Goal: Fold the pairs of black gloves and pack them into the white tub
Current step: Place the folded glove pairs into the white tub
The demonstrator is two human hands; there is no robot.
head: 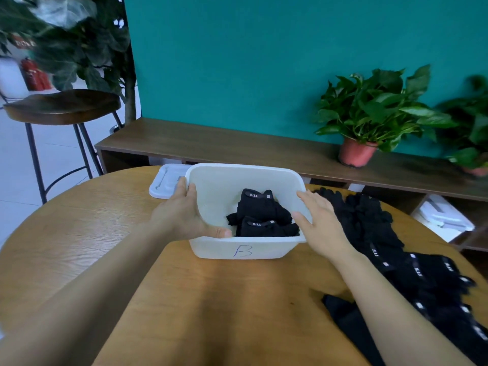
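The white tub (237, 178), marked with a blue B on its front wall, stands in the middle of the round wooden table (105, 247). Two folded pairs of black gloves (264, 215) lie inside it toward the right. My left hand (184, 215) grips the tub's left rim, thumb over the near edge. My right hand (320, 223) rests with straight fingers against the tub's right rim. A heap of unfolded black gloves (396, 247) with white labels stretches along the table's right side.
The tub's white lid (165, 184) lies behind its left corner. A low wooden shelf (211, 143) with potted plants (369, 114) runs along the teal wall. A bar stool (60, 107) and a big plant stand at the far left.
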